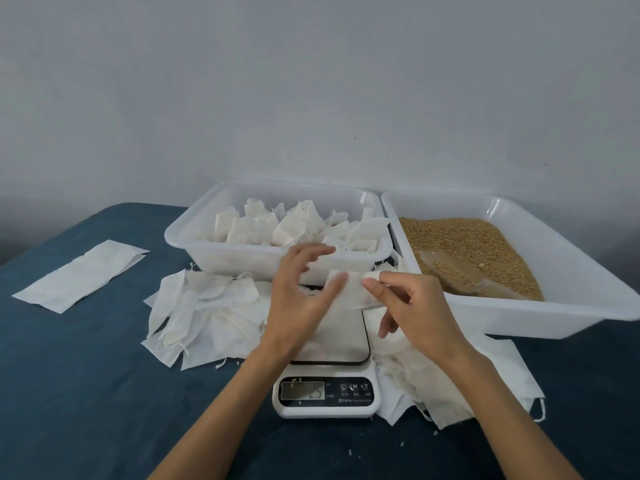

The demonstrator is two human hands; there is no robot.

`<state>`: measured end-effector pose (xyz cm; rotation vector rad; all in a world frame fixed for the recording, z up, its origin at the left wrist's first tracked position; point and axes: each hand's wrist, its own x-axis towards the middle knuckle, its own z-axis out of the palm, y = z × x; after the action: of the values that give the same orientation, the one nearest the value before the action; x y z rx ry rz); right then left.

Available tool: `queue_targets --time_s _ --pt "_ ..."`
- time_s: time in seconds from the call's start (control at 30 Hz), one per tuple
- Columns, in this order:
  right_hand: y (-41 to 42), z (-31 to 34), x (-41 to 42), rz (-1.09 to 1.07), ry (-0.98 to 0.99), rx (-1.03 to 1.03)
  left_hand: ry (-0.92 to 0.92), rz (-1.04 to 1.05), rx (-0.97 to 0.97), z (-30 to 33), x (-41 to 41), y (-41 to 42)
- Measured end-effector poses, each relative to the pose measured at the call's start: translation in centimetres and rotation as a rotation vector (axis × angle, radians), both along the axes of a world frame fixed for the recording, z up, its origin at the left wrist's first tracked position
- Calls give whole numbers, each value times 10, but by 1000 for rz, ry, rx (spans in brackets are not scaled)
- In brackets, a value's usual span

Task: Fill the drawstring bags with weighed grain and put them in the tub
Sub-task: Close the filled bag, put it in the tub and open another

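- Hands: left hand (304,289) and right hand (412,306) each pinch one empty drawstring bag (349,289) above the scale (329,375).
- Filled bags (277,226) sit in the left tub (214,251); grain (464,244) in the right tub (554,306).

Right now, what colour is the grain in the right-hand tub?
Golden brown grain, seen in the head view.
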<state>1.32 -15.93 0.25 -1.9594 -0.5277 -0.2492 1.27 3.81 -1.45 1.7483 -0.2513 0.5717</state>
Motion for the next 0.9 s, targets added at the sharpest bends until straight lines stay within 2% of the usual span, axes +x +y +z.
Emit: queue_targets --time_s 0.1,0.17,0.27,0.37,0.43,0.5,0.6,0.67,0.9 --pt "4 23 -2 32 13 -194 77 -225 258 -3 -8 -12" --pt "11 39 -5 77 34 -318 79 -274 281 -8 -9 -20" --pt "16 65 -11 114 70 -401 89 -223 164 -8 -9 -21" --pt "-2 89 -7 11 80 -187 167 -259 -34 -8 -6 -17" --pt "-30 92 11 -154 -19 -186 203 -281 -127 -8 -5 -17" --pt "-70 83 42 -332 -54 -410 236 -290 -175 -9 -4 -18" --pt "-127 54 86 -491 288 -972 275 -306 -243 -12 -2 -18" --pt "-148 34 101 -487 456 -1181 272 -287 -246 -14 0 -17" --pt "-163 19 117 -433 410 -1278 251 -259 -284 -15 6 -13"
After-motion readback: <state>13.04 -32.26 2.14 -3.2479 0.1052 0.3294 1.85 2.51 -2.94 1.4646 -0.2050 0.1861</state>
